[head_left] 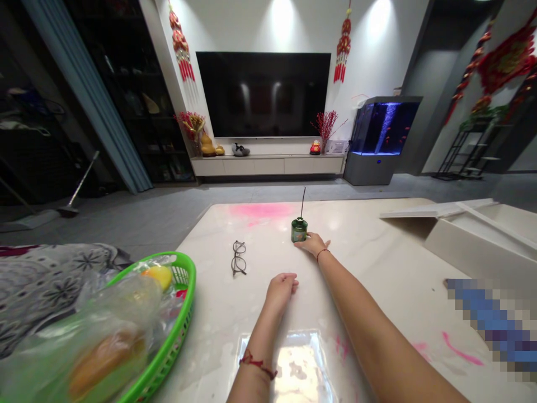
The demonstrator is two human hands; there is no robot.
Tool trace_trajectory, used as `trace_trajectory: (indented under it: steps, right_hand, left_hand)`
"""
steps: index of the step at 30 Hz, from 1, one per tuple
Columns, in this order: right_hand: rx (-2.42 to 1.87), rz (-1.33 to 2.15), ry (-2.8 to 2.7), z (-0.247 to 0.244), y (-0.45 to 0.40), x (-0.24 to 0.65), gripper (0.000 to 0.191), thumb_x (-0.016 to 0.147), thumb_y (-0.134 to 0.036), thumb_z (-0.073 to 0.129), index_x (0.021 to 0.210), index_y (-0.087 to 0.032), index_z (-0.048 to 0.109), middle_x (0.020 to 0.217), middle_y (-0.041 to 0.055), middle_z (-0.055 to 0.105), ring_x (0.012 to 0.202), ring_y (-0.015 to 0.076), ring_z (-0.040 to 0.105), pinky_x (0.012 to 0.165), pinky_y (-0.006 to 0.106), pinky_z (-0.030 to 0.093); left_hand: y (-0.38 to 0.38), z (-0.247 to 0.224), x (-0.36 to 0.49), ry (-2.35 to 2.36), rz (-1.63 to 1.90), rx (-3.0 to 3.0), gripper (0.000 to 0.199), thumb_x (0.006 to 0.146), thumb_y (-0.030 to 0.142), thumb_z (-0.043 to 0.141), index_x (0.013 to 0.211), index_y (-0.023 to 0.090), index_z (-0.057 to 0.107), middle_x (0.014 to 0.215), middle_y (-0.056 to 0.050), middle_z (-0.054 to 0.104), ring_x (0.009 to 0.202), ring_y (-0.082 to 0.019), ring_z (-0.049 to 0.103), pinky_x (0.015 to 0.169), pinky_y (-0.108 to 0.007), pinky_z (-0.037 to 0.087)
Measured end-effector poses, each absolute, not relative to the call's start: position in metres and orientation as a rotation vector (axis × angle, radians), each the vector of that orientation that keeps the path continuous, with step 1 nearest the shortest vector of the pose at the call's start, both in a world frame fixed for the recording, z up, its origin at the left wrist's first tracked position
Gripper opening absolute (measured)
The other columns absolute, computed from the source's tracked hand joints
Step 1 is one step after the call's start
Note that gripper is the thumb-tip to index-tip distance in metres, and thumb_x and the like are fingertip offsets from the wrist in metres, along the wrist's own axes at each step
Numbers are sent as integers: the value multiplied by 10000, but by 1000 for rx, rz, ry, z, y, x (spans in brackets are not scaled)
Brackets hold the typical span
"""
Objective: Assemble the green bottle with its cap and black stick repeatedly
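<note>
A green glass reed diffuser bottle point(298, 230) is stood upright on the white bench point(361, 224), near the middle of its far edge, with one thin dark stick point(302, 202) set in its neck. The bottle's lower right side is touched by the fingers of the right hand point(312, 244); whether it is firmly gripped cannot be told. The left hand point(282, 288) is held nearer the near edge, its fingers loosely curled and narrow. To the left of the bottle, a pair of eyeglasses point(235, 256) is laid. The left edge is partly covered by a green plastic basket point(192, 280) filled with bagged items, and a white box point(482, 246) is placed toward the right edge.
</note>
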State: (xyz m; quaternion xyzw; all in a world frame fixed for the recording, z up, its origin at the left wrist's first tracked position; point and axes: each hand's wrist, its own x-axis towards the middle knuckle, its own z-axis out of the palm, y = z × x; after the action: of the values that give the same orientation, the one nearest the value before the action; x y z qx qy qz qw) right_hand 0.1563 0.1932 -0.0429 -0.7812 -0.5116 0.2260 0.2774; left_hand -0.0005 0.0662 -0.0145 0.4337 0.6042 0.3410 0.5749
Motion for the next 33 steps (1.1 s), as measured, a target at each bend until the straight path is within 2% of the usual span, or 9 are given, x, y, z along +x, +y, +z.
trace_trajectory:
  steps: [7, 14, 21, 25, 27, 30, 33]
  right_hand:
    - [-2073, 591, -1337, -43, 192, 155, 517, 561, -500, 668, 992, -216, 626, 1061, 59, 640, 1057, 254, 514, 989, 433, 163]
    - [-2061, 618, -1329, -43, 193, 156, 532, 580, -467, 678, 1037, -204, 609, 1077, 69, 630, 1058, 246, 506, 985, 417, 145]
    - [-2116, 631, -1469, -40, 193, 163, 637, 596, -495, 650, 1145, -187, 556, 1171, 101, 583, 1135, 287, 462, 1004, 468, 140]
    - [-2121, 639, -1581, -36, 185, 169, 596, 582, -504, 660, 1116, -254, 577, 1148, 48, 598, 1127, 284, 480, 1022, 509, 114]
    - [-2123, 633, -1616, -33, 179, 170, 588, 574, -523, 662, 1096, -262, 587, 1144, 45, 598, 1118, 276, 490, 1029, 509, 120]
    - [-2187, 597, -1628, -27, 166, 169, 643, 552, -565, 661, 1096, -232, 581, 1178, 91, 568, 1121, 292, 482, 1013, 543, 149]
    - [-2321, 557, -1624, -16, 151, 166, 714, 513, -607, 664, 1095, -206, 569, 1230, 140, 502, 1134, 316, 458, 954, 566, 250]
  left_hand:
    - [67, -15, -2, 1408, 788, 1014, 241, 743, 199, 496, 909, 115, 650, 866, -87, 686, 557, -77, 552, 529, -184, 390]
    - [66, -16, -1, 1406, 792, 1021, 231, 747, 206, 502, 900, 118, 651, 869, -87, 684, 564, -81, 551, 541, -192, 395]
    - [66, -15, 0, 1408, 799, 1017, 215, 741, 208, 511, 879, 125, 655, 850, -79, 686, 561, -83, 554, 544, -196, 390]
    - [66, -13, 1, 1412, 802, 1006, 216, 740, 205, 511, 881, 117, 649, 836, -78, 687, 536, -78, 546, 524, -195, 377]
    - [67, -12, 0, 1411, 801, 999, 221, 736, 212, 515, 883, 111, 646, 833, -82, 688, 524, -77, 544, 514, -198, 371]
    - [67, -10, -2, 1398, 805, 991, 227, 716, 241, 542, 876, 122, 651, 845, -80, 691, 536, -82, 562, 518, -199, 374]
    - [65, -7, -6, 1369, 816, 983, 258, 716, 286, 548, 906, 144, 649, 897, -79, 691, 586, -91, 594, 563, -204, 414]
